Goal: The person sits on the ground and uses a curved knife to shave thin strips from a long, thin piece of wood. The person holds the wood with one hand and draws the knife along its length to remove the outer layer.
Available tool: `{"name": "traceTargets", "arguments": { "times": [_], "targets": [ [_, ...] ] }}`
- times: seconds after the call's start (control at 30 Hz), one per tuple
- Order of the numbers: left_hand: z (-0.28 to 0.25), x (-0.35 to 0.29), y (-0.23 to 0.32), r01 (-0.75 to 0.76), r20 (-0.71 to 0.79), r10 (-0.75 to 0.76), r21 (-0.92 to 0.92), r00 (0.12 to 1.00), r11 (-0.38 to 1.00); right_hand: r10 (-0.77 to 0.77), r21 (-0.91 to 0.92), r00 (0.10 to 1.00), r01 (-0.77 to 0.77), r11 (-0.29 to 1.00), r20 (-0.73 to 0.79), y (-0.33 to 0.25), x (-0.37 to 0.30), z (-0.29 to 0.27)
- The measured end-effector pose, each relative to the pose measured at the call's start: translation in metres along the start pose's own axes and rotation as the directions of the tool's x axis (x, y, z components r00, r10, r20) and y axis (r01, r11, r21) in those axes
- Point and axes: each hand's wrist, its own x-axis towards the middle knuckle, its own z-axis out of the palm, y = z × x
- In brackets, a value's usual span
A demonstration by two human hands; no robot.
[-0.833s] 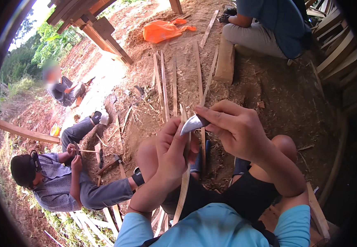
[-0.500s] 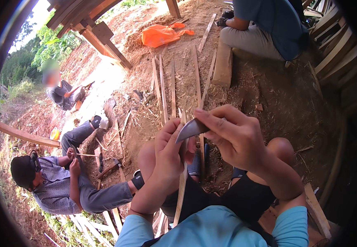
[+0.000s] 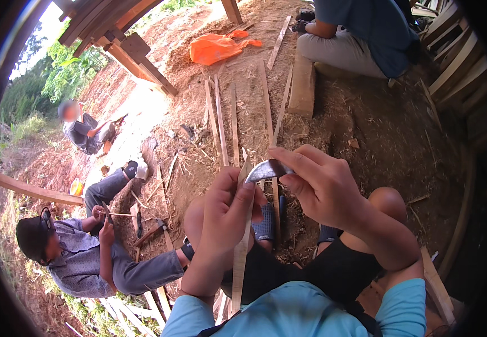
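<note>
My left hand (image 3: 229, 210) is closed round a long, thin wooden strip (image 3: 240, 264). The strip runs from above my fist down towards my lap, and its upper end is narrow and pointed. In my right hand (image 3: 325, 182) is a knife, pinched near the base of its blade (image 3: 267, 170). The blade is short, curved and shiny, and its tip is at the strip, beside my left thumb. My right fingers hide the knife's handle.
Several wooden strips (image 3: 220, 121) lie on the dirt ahead, near an orange plastic bag (image 3: 215, 49). At left, a seated person (image 3: 80, 253) works a thin stick beside a hammer (image 3: 162, 224). Another person (image 3: 361, 45) sits by a wooden block (image 3: 302, 87); stacked planks (image 3: 456, 56) stand right.
The blade has turned, its face now catching the light, and its tip has moved slightly right. The wooden strip has tilted in my left hand, showing more of its flat side.
</note>
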Motion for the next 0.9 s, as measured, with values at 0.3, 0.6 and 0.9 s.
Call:
{"name": "traceTargets", "arguments": {
  "times": [0.3, 0.6, 0.9],
  "targets": [
    [0.003, 0.003, 0.011, 0.104, -0.066, -0.123, -0.233, 0.99, 0.967, 0.066, -0.028, 0.997, -0.065, 0.998, 0.033, 0.008, 0.0, 0.008],
    [-0.005, 0.012, 0.004, 0.258, 0.123, -0.227, -0.501, 0.966, 0.826, 0.036, -0.009, 0.999, -0.035, 0.999, 0.011, 0.011, 0.006, 0.012],
    [-0.011, 0.011, 0.003, 0.182, 0.168, -0.121, -0.418, 0.978, 0.89, -0.005, 0.089, 0.995, -0.004, 0.996, 0.098, 0.01, 0.006, 0.013]
  ]
}}
